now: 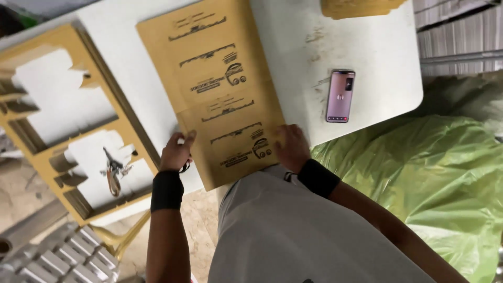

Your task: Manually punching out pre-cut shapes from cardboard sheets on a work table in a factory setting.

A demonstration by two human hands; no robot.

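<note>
A flat brown cardboard sheet [209, 68] with dark printed marks lies along the white table [367, 57], its near end over the table's edge. My left hand [177, 152] grips the sheet's near left edge, thumb on top. My right hand [291, 147] presses flat on the sheet's near right corner, fingers spread. Both wrists wear black bands.
A phone [340, 96] with a lit pinkish screen lies to the right of the sheet. A cardboard frame with cut-out holes [78, 131] lies at the left, a bunch of keys [112, 172] inside one hole. More cardboard [361, 7] sits at the far edge. A green plastic bag [429, 178] bulges at the right.
</note>
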